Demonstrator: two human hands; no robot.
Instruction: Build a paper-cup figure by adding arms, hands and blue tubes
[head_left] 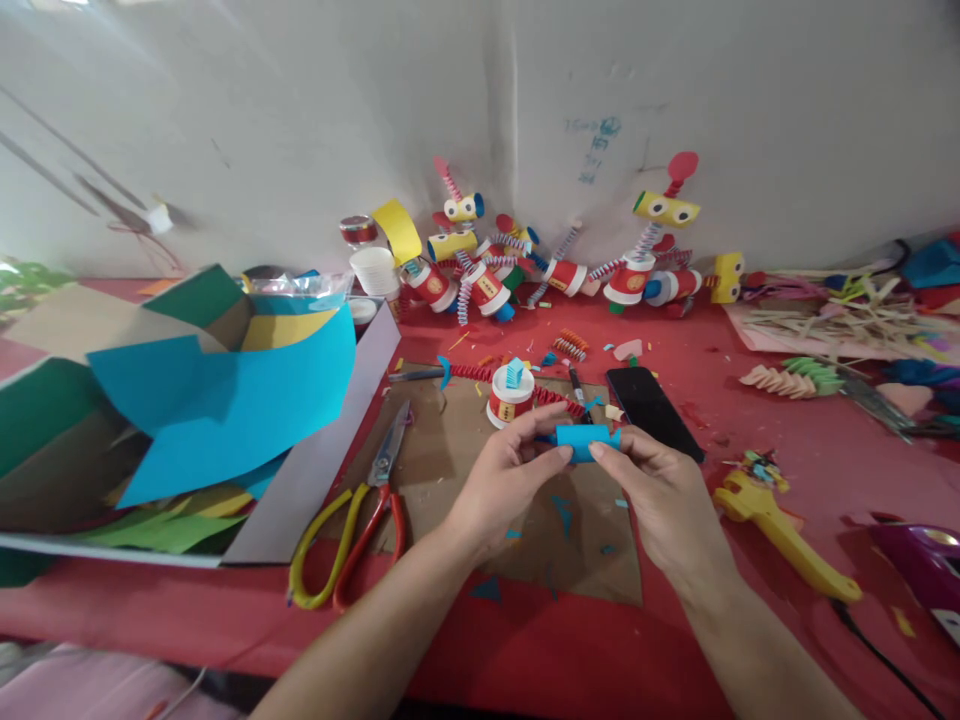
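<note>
A small blue paper roll [579,441] is held level between both hands above a brown cardboard sheet [457,490]. My left hand [517,465] pinches its left end, and my right hand [652,485] grips the right end with thumb and fingers. Just behind the hands stands an upturned paper cup [504,408] with a red band and a folded light-blue strip on top. Red folded-paper arms [472,372] with blue tips stretch out from both its sides. To the left lie large scissors [367,510] with one yellow and one red handle, blades spread.
An open box [300,500] of coloured paper, a big blue sheet [255,400] over it, stands left. Several finished cup figures [630,278] line the wall. Right are a phone [651,408], a yellow glue gun [787,530] with a cord, and a purple object [919,560].
</note>
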